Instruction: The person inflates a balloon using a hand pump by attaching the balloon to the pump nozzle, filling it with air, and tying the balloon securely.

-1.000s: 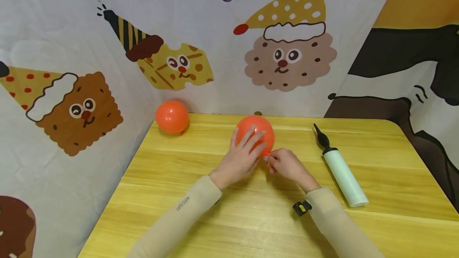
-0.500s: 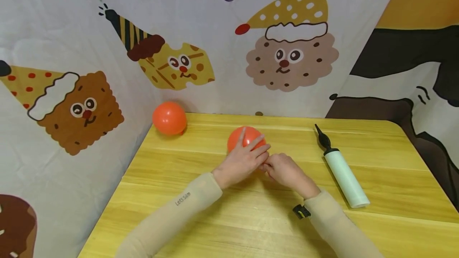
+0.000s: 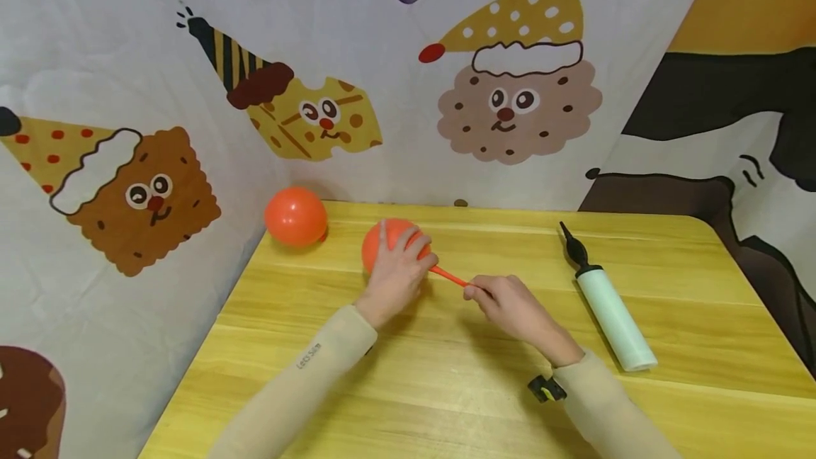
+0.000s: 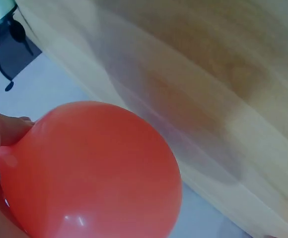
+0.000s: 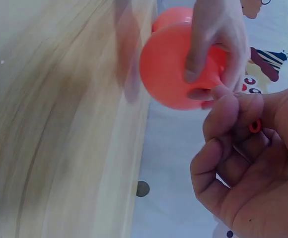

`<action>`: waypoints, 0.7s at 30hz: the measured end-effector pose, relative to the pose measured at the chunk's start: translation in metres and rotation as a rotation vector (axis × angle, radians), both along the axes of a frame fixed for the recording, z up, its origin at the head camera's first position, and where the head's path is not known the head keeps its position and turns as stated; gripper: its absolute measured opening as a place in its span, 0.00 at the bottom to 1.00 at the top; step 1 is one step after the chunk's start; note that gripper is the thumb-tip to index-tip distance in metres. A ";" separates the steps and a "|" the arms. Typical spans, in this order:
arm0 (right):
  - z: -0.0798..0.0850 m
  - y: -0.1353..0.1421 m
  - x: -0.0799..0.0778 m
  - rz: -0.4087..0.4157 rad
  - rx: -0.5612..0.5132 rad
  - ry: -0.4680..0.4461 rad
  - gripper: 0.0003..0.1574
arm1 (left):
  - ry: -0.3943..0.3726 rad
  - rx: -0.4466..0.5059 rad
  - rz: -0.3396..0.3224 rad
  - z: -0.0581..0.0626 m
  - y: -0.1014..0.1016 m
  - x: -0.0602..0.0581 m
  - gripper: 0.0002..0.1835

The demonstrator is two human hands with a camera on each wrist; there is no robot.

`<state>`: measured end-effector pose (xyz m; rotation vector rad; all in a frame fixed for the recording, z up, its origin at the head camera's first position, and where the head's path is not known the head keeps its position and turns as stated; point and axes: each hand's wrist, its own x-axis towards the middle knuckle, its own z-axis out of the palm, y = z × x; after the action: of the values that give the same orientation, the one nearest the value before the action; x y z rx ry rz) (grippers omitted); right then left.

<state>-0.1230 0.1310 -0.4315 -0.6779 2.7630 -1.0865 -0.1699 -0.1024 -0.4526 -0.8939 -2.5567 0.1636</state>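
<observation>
An inflated orange-red balloon (image 3: pixel 372 250) is held above the table by my left hand (image 3: pixel 398 268), whose fingers wrap over its neck side. My right hand (image 3: pixel 513 307) pinches the end of the balloon's neck (image 3: pixel 449 275), which is pulled out into a thin, taut strip between both hands. In the right wrist view, the rolled lip (image 5: pixel 255 126) of the neck pokes out among the right hand's curled fingers. The left wrist view is largely filled by the round balloon (image 4: pixel 99 168), with the left thumb and fingers at its left side.
A second orange-red balloon (image 3: pixel 296 217) rests at the table's back left corner. To the right lies a pale green hand pump (image 3: pixel 615 317) with a black nozzle (image 3: pixel 575 250). Behind the wooden table (image 3: pixel 459 402) hangs a cartoon-printed cloth (image 3: pixel 395 161).
My left hand has carried the balloon leftward, while the right hand stays near its place, and the neck has stretched long between them. The other balloon has shifted slightly left and toward me.
</observation>
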 end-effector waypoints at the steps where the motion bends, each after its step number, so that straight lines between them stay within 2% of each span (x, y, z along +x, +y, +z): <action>1: 0.001 0.000 0.001 0.010 0.003 0.004 0.11 | 0.000 -0.001 0.002 -0.001 -0.001 0.000 0.17; 4: 0.001 -0.003 0.001 0.029 0.023 0.041 0.10 | -0.014 -0.023 -0.003 -0.002 0.002 0.005 0.16; 9: -0.004 -0.013 -0.002 0.035 0.073 0.119 0.09 | -0.003 -0.066 -0.049 -0.009 0.010 0.012 0.14; 13: -0.007 -0.016 -0.003 0.028 0.097 0.114 0.12 | 0.024 -0.083 -0.076 -0.016 0.015 0.014 0.11; 16: -0.009 -0.016 -0.004 0.021 0.105 0.112 0.13 | 0.026 -0.083 -0.080 -0.019 0.016 0.014 0.15; 18: -0.010 -0.015 -0.004 0.015 0.111 0.121 0.12 | 0.022 -0.102 -0.077 -0.020 0.016 0.014 0.16; 21: -0.011 -0.014 -0.003 0.008 0.118 0.135 0.12 | 0.044 -0.152 -0.073 -0.017 0.017 0.015 0.12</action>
<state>-0.1264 0.1167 -0.4425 -0.7732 2.9060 -0.8991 -0.1550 -0.0857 -0.4696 -1.0262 -2.4933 0.3561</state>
